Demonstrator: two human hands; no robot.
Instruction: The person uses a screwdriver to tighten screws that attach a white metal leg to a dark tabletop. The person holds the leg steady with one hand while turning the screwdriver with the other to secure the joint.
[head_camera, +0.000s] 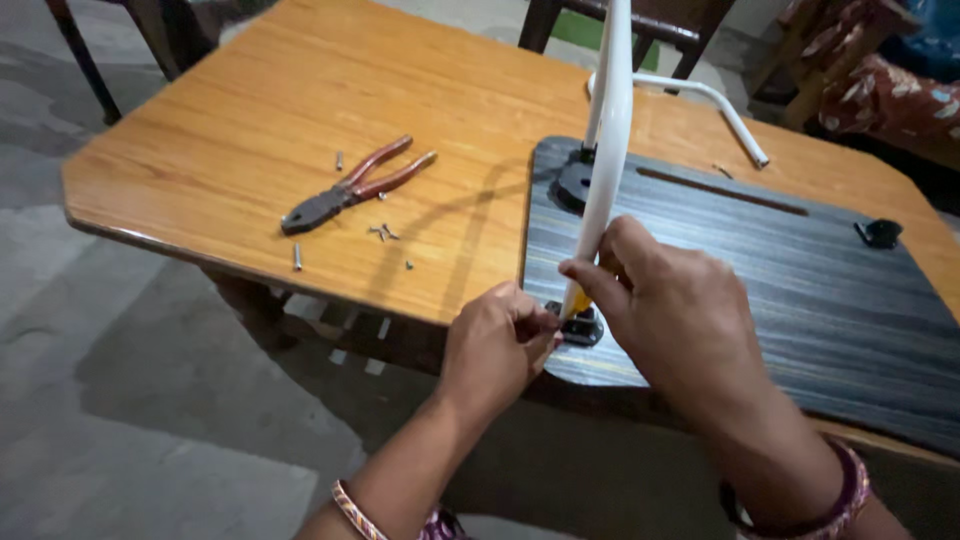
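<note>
Both hands at board edge: left hand (497, 345) pinched shut at black bracket (580, 326), contents hidden; right hand (672, 310) wrapped around white tube (608, 150) just above. Tube looks light, stiff, slick; grip low. Pliers (352, 187), screws (383, 232) well left of left hand

Two bare forearms entered from the lower edge of the frame, both uncovered by sleeves to the limit of view. The left hand (497, 345), at lower centre, carried no rings on the visible fingers. The thin striped orange-and-pale bangle (352, 506) encircled the left wrist at the bottom edge. The right hand (672, 310), right of centre, likewise showed no rings. The wider pink-and-dark patterned bangle (850, 490) sat on the right wrist at lower right.
</note>
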